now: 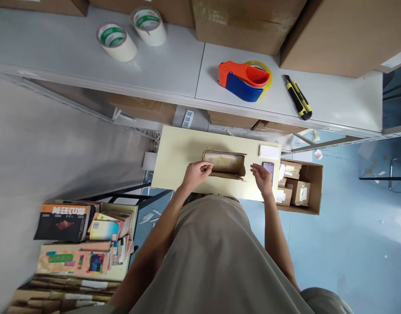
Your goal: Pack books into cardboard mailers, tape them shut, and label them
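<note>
A small open cardboard box (243, 165) with torn, ragged edges sits on the pale yellow table (177, 150) in front of me. Something flat and yellowish-white lies inside it. My left hand (197, 172) is closed at the box's left end, thumb and fingers pinched together on its edge. Just off the right end hovers my right hand (262, 176), its fingers loosely bent and apart, holding nothing that I can see. A phone (269, 169) with a lit screen lies beside that hand, below a white rectangular box (269, 151).
A shelf (174, 65) ahead carries two tape rolls (121, 48), an orange-and-blue tape dispenser (241, 80), a yellow-black box cutter (297, 97) and large cartons. Right of the table, a carton (314, 192) holds small boxes. Magazines (61, 222) are stacked at left.
</note>
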### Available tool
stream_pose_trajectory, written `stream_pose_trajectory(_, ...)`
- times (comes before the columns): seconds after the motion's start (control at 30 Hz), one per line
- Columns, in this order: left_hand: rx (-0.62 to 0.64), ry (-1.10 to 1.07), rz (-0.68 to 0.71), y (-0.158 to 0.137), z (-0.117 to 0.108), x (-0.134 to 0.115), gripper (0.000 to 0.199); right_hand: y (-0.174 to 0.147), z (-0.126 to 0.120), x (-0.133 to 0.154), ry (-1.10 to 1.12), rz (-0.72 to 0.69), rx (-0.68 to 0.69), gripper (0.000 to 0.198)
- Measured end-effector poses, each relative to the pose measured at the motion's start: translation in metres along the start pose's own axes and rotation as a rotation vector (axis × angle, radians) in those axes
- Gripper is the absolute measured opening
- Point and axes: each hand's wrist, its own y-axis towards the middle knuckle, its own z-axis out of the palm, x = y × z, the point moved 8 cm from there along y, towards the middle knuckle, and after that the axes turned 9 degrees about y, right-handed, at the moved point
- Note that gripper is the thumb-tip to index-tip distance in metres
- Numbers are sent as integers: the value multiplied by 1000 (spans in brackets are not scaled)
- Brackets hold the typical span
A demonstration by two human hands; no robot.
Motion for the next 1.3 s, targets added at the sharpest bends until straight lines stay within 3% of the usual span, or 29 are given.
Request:
stream_pose_trajectory(0.47, 10, -254, -132, -3, -12, 16, 26, 9, 37, 13, -145, -39, 130, 54)
stream_pose_trajectory(0.9, 35, -304, -132, 1, -21, 21, 28, 5, 44, 12, -236, -45, 110, 51)
stream_pose_trajectory(1.13, 19, -347, -150, 3, -23, 33, 42, 3, 48, 15, -225, -39, 94, 54)
stream_pose_trajectory(1.3, 41, -358, -132, 5, -26, 33, 37, 1, 51, 14, -206, -24, 103, 55)
